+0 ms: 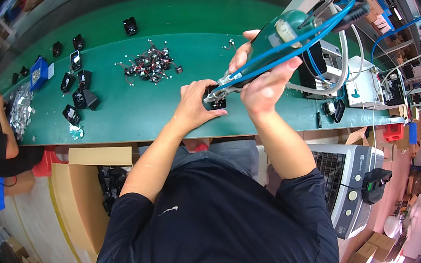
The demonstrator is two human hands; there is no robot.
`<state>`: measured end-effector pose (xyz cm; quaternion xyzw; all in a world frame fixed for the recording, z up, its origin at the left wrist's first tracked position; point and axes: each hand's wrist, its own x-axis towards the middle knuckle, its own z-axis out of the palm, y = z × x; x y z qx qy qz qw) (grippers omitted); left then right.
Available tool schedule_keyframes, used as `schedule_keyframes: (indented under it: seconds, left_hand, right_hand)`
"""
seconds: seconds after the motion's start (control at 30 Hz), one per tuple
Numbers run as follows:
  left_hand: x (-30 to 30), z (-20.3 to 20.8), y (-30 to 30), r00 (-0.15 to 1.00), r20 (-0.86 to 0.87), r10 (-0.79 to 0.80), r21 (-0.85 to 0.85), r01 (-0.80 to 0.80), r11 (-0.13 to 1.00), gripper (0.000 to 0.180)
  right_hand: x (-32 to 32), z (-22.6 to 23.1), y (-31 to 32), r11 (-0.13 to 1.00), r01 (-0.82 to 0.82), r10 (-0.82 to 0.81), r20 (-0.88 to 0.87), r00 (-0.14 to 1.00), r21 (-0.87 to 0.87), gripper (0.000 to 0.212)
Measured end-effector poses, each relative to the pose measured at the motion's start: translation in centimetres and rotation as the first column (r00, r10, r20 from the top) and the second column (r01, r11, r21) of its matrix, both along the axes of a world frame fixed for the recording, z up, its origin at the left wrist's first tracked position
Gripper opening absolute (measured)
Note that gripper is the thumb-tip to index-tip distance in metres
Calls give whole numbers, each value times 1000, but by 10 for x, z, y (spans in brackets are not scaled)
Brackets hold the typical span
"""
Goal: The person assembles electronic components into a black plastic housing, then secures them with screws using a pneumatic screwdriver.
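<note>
My left hand (192, 106) grips a small black plastic housing (219, 104) at the bench's near edge, fingers behind it and thumb on the near side. My right hand (261, 86) is closed around a green power screwdriver (287, 30), which slants down to the left. Blue tubes (309, 37) run along the tool to clear fittings near its front end. That front end meets the housing; the exact contact point is hidden by the fittings and fingers.
A pile of small wired black parts (151, 64) lies beyond my left hand. Several black housings (83, 98) and a blue bin (39, 73) stand to the left, where another person (0, 134) works. White-and-black machines (371, 84) sit right. An open cardboard box (80, 198) and an air cooler (349, 188) flank me.
</note>
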<state>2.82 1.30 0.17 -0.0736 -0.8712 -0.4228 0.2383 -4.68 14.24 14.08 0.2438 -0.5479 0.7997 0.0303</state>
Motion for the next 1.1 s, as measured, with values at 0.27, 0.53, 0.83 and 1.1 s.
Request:
schedule_keyframes:
  seconds: [0.27, 0.53, 0.83, 1.1]
  left_hand:
    - [0, -4, -1, 999, 36, -18, -23, 18, 1000, 86]
    - [0, -5, -5, 998, 65, -12, 4, 12, 1000, 87]
    - [-8, 15, -15, 998, 40, -46, -104, 50, 993, 91]
    - [-167, 60, -144, 861, 235, 452, -480, -302, 824, 72]
  right_hand:
    - [2, -9, 2, 999, -49, 48, 15, 999, 24, 111]
    - [0, -32, -10, 997, -51, 53, 38, 998, -55, 106]
    - [-32, 77, 30, 996, 75, -81, -168, 982, -39, 81]
    - [-34, 46, 59, 931, 319, -268, -263, 927, 179, 34]
